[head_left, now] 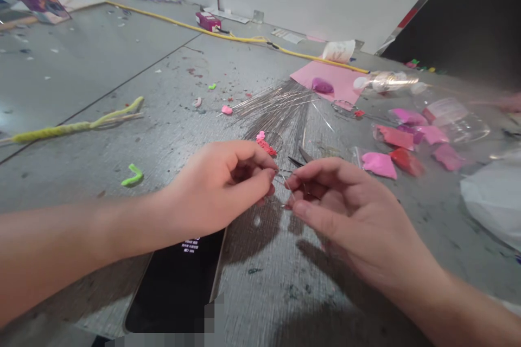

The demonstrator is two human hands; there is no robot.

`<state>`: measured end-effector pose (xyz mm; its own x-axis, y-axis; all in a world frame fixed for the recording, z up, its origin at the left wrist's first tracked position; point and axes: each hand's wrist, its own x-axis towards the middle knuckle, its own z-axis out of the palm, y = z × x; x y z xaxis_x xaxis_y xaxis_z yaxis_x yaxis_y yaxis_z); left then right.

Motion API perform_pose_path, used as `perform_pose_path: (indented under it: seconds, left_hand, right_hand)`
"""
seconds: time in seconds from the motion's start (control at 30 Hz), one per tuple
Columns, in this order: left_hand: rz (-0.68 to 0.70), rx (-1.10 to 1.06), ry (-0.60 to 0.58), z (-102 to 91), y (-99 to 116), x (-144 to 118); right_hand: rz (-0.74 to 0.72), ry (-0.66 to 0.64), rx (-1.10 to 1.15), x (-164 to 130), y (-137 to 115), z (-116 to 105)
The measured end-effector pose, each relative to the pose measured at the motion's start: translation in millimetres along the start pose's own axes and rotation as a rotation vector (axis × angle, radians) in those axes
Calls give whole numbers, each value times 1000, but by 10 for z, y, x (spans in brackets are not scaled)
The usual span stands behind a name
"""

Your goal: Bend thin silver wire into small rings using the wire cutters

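Observation:
A thin silvery wire [288,183] spans the short gap between my two hands, above the grey table [260,287]. My left hand [228,184] pinches one end between thumb and fingertips. Thumb and curled fingers of my right hand [354,211] close around the other end. Just behind the right fingertips show the dark pointed blades of a cutting tool [303,157], its handles hidden. A small cluster of red and pink pieces [266,143] lies beyond my left fingers. Farther back, many straight wires [280,103] fan out across the table.
A black phone [175,282] lies under my left forearm. Right of my hands are several packets of pink and red clay [378,164], a clear plastic cup [459,119] and a white bag [494,195]. A yellow-green wrapped stem [61,131] lies left; a yellow cord [183,24] crosses the back.

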<state>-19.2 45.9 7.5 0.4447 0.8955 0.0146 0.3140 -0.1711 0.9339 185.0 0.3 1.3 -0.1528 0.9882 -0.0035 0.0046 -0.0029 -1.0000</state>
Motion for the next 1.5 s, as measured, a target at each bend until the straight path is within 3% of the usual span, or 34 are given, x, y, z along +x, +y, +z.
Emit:
perform_pose_path:
  seconds: [0.23, 0.53, 0.83, 1.07, 1.23, 1.5]
  left_hand:
    - [16, -30, 41, 8, -11, 2]
    - [236, 124, 32, 4, 21, -71]
    - [498, 294, 16, -21, -27, -39]
    - [553, 278, 15, -33, -52, -21]
    - [594, 294, 29, -22, -47, -45]
    - [530, 279, 56, -2, -9, -84]
  right_hand:
    - [99, 99, 59, 22, 11, 30]
    - [159, 146, 165, -28, 103, 80]
    - [202, -30, 308, -38, 101, 111]
    - [5, -261, 301, 59, 151, -97]
    - [34, -254, 272, 131, 208, -137]
    - [1, -254, 289, 109, 160, -64]
